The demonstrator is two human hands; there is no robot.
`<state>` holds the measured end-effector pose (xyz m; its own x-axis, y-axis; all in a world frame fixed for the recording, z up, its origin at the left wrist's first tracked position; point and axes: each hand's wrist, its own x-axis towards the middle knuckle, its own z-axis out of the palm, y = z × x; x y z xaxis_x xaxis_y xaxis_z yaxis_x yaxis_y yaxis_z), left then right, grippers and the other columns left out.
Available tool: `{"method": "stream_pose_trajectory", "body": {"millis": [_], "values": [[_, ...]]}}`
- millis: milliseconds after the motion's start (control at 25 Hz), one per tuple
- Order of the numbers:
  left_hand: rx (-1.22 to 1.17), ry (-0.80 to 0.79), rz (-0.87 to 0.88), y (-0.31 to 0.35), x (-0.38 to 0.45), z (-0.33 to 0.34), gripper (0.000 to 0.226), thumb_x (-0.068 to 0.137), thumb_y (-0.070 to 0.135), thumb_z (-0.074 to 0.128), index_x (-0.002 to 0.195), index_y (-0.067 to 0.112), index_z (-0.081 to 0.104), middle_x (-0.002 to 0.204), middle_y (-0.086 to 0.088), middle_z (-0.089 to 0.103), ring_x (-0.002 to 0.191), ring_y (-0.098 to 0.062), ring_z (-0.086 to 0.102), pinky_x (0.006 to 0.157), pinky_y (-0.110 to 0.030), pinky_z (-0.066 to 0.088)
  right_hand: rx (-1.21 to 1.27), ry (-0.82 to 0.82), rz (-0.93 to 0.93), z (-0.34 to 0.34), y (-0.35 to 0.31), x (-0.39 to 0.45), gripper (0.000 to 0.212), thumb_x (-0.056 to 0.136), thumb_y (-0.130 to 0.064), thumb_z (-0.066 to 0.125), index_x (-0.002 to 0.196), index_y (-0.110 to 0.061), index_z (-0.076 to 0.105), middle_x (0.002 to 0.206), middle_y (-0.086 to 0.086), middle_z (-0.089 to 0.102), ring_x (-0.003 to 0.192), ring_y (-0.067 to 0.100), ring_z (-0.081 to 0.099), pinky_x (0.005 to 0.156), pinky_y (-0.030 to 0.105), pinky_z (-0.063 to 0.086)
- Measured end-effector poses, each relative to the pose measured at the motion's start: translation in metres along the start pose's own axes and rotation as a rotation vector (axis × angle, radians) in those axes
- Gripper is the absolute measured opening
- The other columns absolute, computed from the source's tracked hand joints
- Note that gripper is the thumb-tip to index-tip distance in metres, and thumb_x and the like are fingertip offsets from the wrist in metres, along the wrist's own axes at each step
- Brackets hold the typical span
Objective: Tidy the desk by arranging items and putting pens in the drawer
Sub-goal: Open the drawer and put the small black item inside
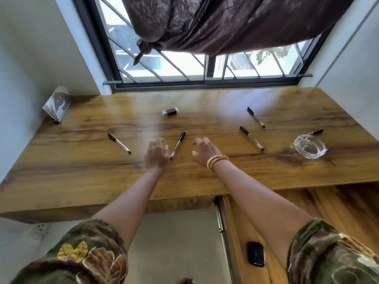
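Several black-capped pens lie scattered on the wooden desk. One pen lies between my hands, another pen to the left, two pens to the right, and a last pen behind the glass ashtray. My left hand hovers open just left of the middle pen, nearly touching it. My right hand, with bangles on the wrist, hovers open to that pen's right. The drawer stands open under the desk at the lower right, with a small black case in it.
A small black and white device lies toward the back of the desk. A silvery packet leans against the left wall. A barred window with a knotted brown curtain is behind the desk. A wall socket sits below the desk's left edge.
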<state>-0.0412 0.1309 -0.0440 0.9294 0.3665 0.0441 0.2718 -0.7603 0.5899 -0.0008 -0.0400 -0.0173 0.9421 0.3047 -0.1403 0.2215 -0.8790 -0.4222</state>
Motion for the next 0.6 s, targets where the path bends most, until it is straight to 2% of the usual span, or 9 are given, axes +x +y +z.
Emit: {"method": "stream_pose_trajectory", "body": {"millis": [120, 200, 280, 360, 480, 600], "values": [[0.002, 0.002, -0.067, -0.024, 0.035, 0.007, 0.04, 0.096, 0.024, 0.045, 0.132, 0.007, 0.05, 0.137, -0.017, 0.049, 0.121, -0.036, 0.051, 0.102, -0.043, 0.04, -0.009, 0.059, -0.026, 0.005, -0.011, 0.033, 0.042, 0.087, -0.02, 0.052, 0.127, -0.009, 0.053, 0.125, 0.017, 0.054, 0.113, 0.032, 0.055, 0.094, 0.043, 0.05], [0.065, 0.016, -0.079, -0.03, 0.045, 0.018, 0.042, 0.096, 0.027, 0.045, 0.133, 0.008, 0.048, 0.143, -0.014, 0.045, 0.13, -0.032, 0.043, 0.109, -0.041, 0.03, -0.014, 0.158, -0.036, 0.007, -0.015, 0.057, 0.036, 0.087, -0.02, 0.052, 0.121, -0.007, 0.056, 0.118, 0.017, 0.057, 0.109, 0.032, 0.057, 0.091, 0.043, 0.052], [0.179, 0.069, -0.013, -0.038, 0.043, 0.031, 0.045, 0.096, 0.032, 0.043, 0.136, 0.011, 0.045, 0.15, -0.011, 0.039, 0.139, -0.027, 0.034, 0.115, -0.042, 0.02, -0.029, 0.235, -0.059, 0.01, -0.02, 0.082, 0.033, 0.089, -0.021, 0.053, 0.119, -0.007, 0.057, 0.117, 0.017, 0.057, 0.109, 0.03, 0.057, 0.091, 0.041, 0.052], [0.216, 0.115, 0.03, -0.046, 0.043, 0.038, 0.046, 0.096, 0.034, 0.043, 0.137, 0.013, 0.044, 0.151, -0.01, 0.038, 0.141, -0.026, 0.033, 0.116, -0.043, 0.018, -0.086, 0.262, -0.124, 0.015, -0.03, 0.108, 0.038, 0.09, -0.024, 0.054, 0.125, -0.009, 0.054, 0.124, 0.015, 0.055, 0.115, 0.029, 0.054, 0.094, 0.041, 0.05], [0.239, 0.147, 0.029, -0.047, 0.045, 0.042, 0.043, 0.095, 0.03, 0.045, 0.135, 0.014, 0.046, 0.148, -0.01, 0.042, 0.139, -0.026, 0.037, 0.115, -0.043, 0.021, -0.202, 0.152, -0.168, 0.024, -0.046, 0.145, 0.057, 0.089, -0.03, 0.057, 0.14, -0.018, 0.037, 0.144, 0.009, 0.041, 0.128, 0.029, 0.045, 0.099, 0.047, 0.045], [0.258, 0.164, 0.031, -0.043, 0.048, 0.04, 0.039, 0.094, 0.027, 0.045, 0.131, 0.015, 0.049, 0.145, -0.008, 0.045, 0.136, -0.025, 0.04, 0.114, -0.044, 0.024, -0.282, 0.008, -0.106, 0.028, -0.057, 0.178, 0.071, 0.087, -0.027, 0.056, 0.148, -0.028, 0.02, 0.157, 0.003, 0.019, 0.138, 0.03, 0.031, 0.104, 0.052, 0.036]]}}
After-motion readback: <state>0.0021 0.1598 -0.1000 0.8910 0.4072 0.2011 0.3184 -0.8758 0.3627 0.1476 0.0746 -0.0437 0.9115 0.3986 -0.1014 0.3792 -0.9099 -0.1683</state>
